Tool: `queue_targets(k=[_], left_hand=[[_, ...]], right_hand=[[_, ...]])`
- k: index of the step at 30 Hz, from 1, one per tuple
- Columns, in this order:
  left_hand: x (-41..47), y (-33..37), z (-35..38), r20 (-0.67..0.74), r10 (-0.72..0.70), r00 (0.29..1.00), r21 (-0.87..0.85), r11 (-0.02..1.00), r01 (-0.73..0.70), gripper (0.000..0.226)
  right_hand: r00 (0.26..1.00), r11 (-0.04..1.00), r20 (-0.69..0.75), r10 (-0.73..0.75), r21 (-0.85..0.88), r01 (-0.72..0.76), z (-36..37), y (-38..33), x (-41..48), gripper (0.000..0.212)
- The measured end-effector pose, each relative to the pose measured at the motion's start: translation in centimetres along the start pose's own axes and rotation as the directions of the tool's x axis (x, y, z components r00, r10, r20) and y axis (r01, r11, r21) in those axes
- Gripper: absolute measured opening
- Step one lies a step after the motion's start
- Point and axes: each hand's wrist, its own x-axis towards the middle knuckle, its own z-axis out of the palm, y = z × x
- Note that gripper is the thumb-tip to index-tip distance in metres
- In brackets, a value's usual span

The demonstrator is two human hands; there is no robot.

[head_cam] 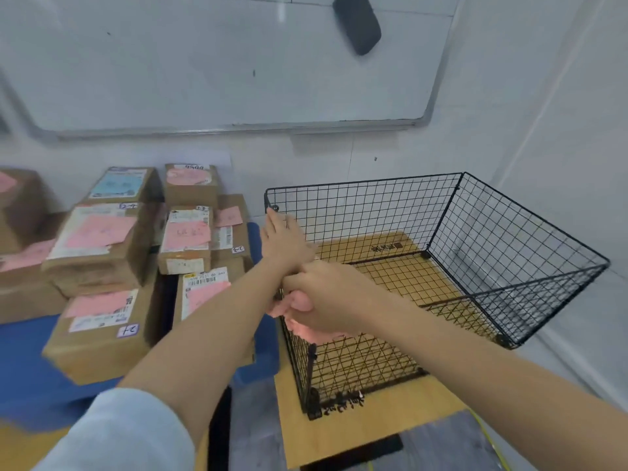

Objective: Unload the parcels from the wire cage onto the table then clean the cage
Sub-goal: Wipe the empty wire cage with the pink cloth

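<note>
A black wire cage (441, 212) stands on a small wooden table (356, 433) at the right, with no parcels inside it. My left hand (283, 237) lies flat against the cage's upper left panel near its far corner, fingers apart. My right hand (319, 290) is closed on a pink cloth (299, 305) pressed against the left wire panel, just under my left wrist. Several brown cardboard parcels (98, 239) with pink and white labels are stacked at the left on a blue-covered table (23, 375).
A whiteboard (221, 62) hangs on the wall behind, with a dark eraser (356, 23) stuck to it. The white wall stands close behind and to the right of the cage. A narrow gap of floor separates the two tables.
</note>
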Motion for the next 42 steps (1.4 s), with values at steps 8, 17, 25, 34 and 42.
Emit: queue_targets(k=[8,17,25,34,42], left_hand=[[0.1,0.2,-0.5,0.054,0.042,0.998,0.135,0.99,-0.049,0.102],[-0.1,0.2,-0.3,0.048,0.032,0.998,0.179,0.983,-0.04,0.106],[-0.1,0.2,-0.3,0.041,0.019,0.999,0.219,0.975,-0.028,0.107],[-0.3,0.6,-0.3,0.017,-0.012,1.0,0.221,0.975,0.008,0.105],[-0.5,0.7,-0.5,0.04,-0.012,0.999,0.224,0.975,0.002,0.108]], right_hand=[[0.997,0.996,-0.011,-0.078,0.046,0.078,-1.4,1.8,-2.5,0.03],[0.997,0.997,-0.013,-0.071,-0.032,0.071,-1.4,4.4,-5.8,0.051],[0.998,1.0,0.057,0.018,-0.015,-0.017,-2.2,7.5,-8.2,0.031],[0.992,0.995,0.083,0.095,0.003,-0.095,-2.2,8.6,-9.2,0.03],[0.987,0.994,0.116,0.11,-0.016,-0.109,-2.3,8.6,-8.8,0.04]])
